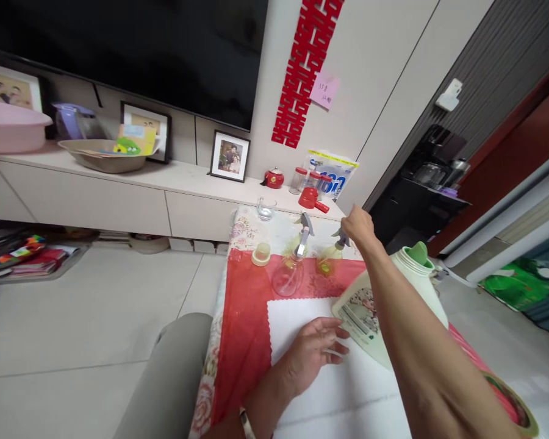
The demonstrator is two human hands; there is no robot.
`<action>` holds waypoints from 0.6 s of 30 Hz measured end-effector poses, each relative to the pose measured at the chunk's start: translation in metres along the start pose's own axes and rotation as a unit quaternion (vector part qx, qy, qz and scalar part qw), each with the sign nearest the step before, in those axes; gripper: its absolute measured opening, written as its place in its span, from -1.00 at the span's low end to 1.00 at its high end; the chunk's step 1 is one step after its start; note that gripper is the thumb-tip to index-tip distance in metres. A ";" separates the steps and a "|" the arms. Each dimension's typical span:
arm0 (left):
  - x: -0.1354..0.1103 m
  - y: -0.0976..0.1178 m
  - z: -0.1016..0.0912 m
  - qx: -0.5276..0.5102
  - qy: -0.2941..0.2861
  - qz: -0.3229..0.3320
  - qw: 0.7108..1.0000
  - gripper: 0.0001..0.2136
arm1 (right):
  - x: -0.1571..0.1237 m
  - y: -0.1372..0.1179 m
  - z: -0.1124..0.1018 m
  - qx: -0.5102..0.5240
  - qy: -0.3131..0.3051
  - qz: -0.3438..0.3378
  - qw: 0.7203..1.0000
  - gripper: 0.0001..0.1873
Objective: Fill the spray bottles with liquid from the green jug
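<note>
Curling at the grey trigger head of a spray bottle of yellowish liquid (329, 262), the right hand (358, 225) stands at the far side of the floral-covered counter (205, 393); its fingers are hidden, so whether they grip the bottle cannot be told. The left hand (318, 346) is empty and open, fingers loosely spread above a white scallop-edged sheet (281, 326). Just beyond its fingertips, to the right, stands a pale green detergent jug (359, 311), partly covered by the right forearm; contact between fingertips and jug is unclear. A green spout (418, 253) shows in the jug's neck. Left of the yellowish bottle stand a clear spray bottle (287, 279) and, farther left, a pale cap (260, 254), both on red cloth (243, 317).
</note>
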State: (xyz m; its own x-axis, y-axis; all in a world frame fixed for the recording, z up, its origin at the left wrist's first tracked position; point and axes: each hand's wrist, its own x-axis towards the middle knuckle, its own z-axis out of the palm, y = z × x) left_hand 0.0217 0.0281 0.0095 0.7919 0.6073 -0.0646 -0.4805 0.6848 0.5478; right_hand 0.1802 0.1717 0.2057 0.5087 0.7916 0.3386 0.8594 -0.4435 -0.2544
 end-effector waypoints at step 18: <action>0.003 0.001 -0.001 -0.014 0.004 0.006 1.000 -0.61 | -0.018 0.008 0.023 -0.096 -0.044 0.027 0.994 -0.58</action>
State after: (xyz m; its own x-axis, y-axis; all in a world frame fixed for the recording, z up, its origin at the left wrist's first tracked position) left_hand 0.0228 0.0314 0.0088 0.7834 0.6180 -0.0653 -0.4994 0.6886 0.5257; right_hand 0.1763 0.1634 0.1764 0.5549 0.7945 0.2468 0.8294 -0.5515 -0.0896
